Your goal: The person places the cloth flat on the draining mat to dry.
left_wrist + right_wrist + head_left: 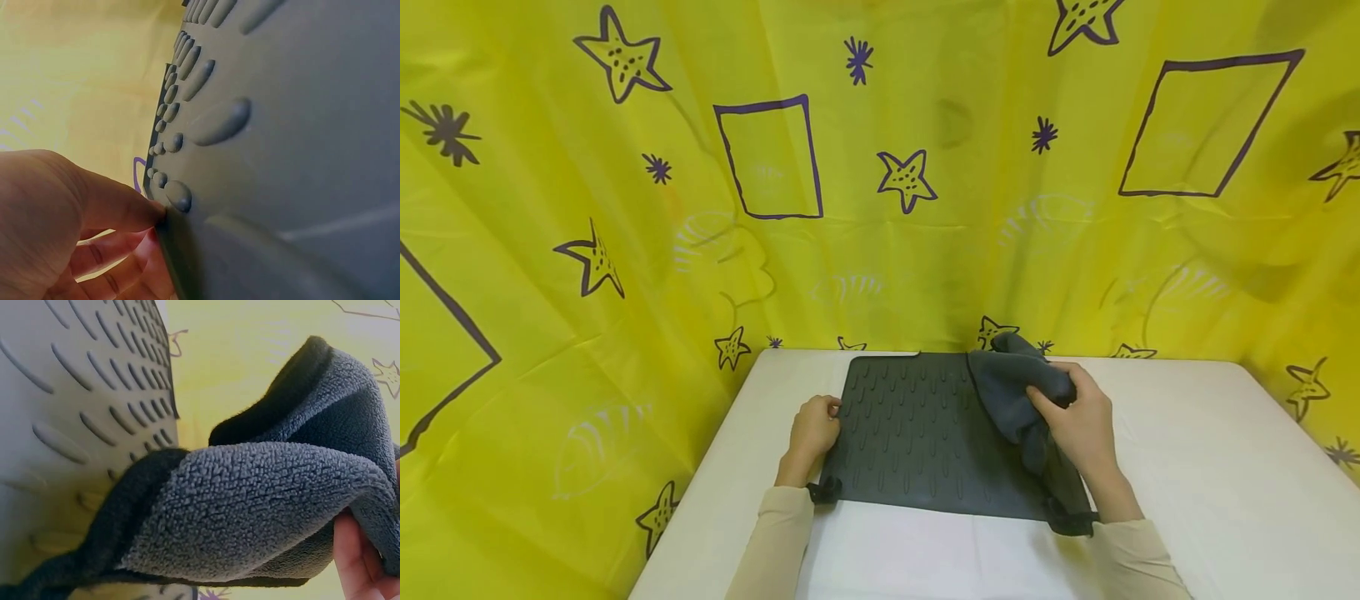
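A dark grey rubber mat (910,433) with raised elongated bumps lies on the white table, its bumpy face up. My left hand (816,429) pinches the mat's left edge; in the left wrist view the thumb (125,203) presses the rim from above while the other fingers curl beneath. A dark grey-blue terry cloth (1011,387) hangs in folds from my right hand (1082,421), over the mat's right side. Close up in the right wrist view, the cloth (250,506) has a darker hem, and the fingers (356,556) grip it at the right. The cloth covers part of the mat's right edge.
The white table (1195,450) extends to both sides of the mat. A yellow curtain (850,250) printed with stars and frames stands right behind the table's back edge and along the left side. Dark straps circle both wrists near the mat's front corners.
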The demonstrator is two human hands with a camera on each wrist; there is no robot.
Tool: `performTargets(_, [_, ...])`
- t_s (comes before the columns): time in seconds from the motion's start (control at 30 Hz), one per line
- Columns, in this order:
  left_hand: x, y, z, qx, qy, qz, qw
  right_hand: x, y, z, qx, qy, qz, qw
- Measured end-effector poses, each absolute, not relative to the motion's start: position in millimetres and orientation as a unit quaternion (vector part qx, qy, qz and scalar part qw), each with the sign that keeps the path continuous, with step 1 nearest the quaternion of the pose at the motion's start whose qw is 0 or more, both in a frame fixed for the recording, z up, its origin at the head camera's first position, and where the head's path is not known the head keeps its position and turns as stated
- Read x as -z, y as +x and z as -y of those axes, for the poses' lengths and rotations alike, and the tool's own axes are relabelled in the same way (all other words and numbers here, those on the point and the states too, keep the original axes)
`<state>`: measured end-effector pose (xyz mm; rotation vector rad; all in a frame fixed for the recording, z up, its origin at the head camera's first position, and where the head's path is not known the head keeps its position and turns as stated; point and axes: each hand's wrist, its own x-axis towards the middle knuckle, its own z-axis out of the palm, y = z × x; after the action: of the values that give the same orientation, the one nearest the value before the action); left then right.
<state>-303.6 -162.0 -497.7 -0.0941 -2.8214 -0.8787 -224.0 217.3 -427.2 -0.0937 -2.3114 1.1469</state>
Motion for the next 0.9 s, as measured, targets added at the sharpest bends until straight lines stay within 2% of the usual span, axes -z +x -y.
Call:
performTargets(0.5, [496,-303,161,0.304,-0.019,0.949,0.08,447,-238,-189,-0.481,-0.03,0.837,0.26])
performTargets(0.9, [497,-303,162,0.303,-0.026,0.948,0.091,462,-247,-172,-0.491,-0.022,0.831,0.263])
